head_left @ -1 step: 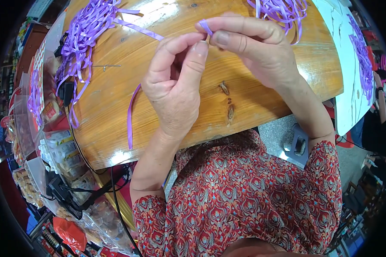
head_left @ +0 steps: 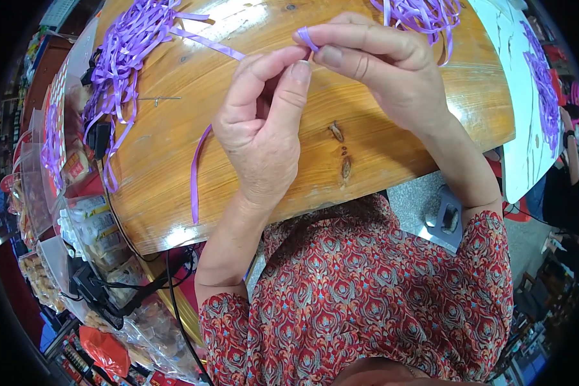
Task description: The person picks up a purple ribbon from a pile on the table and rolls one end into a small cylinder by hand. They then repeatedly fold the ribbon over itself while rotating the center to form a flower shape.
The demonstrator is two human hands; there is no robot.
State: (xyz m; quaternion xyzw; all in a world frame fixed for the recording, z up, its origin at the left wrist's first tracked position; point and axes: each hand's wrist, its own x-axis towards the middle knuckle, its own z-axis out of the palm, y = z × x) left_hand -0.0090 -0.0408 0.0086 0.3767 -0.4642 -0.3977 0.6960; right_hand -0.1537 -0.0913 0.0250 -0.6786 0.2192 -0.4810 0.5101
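Above the wooden table, a narrow purple ribbon (head_left: 304, 38) is bent into a small loop around the tip of my right index finger. My right hand (head_left: 392, 67) pinches it between thumb and index finger. My left hand (head_left: 260, 122) is closed too, thumb and index tip meeting on the ribbon right beside the loop. One length of ribbon (head_left: 202, 51) runs from behind the left hand toward the pile at the far left. Another ribbon tail (head_left: 195, 174) hangs below the left hand toward the table's near edge. The fingers hide the exact crossing of the strands.
A tangled pile of purple ribbons (head_left: 132, 38) lies at the far left, a second pile (head_left: 424, 19) at the far right. A thin metal piece (head_left: 159, 100) rests on the wooden table (head_left: 392, 154). Packaged goods (head_left: 100, 225) and black cables stand left. A white table (head_left: 524, 148) adjoins right.
Both hands keep nearly the same place. The right fingertips have shifted very slightly to the left and up, with the ribbon loop still around the index finger.
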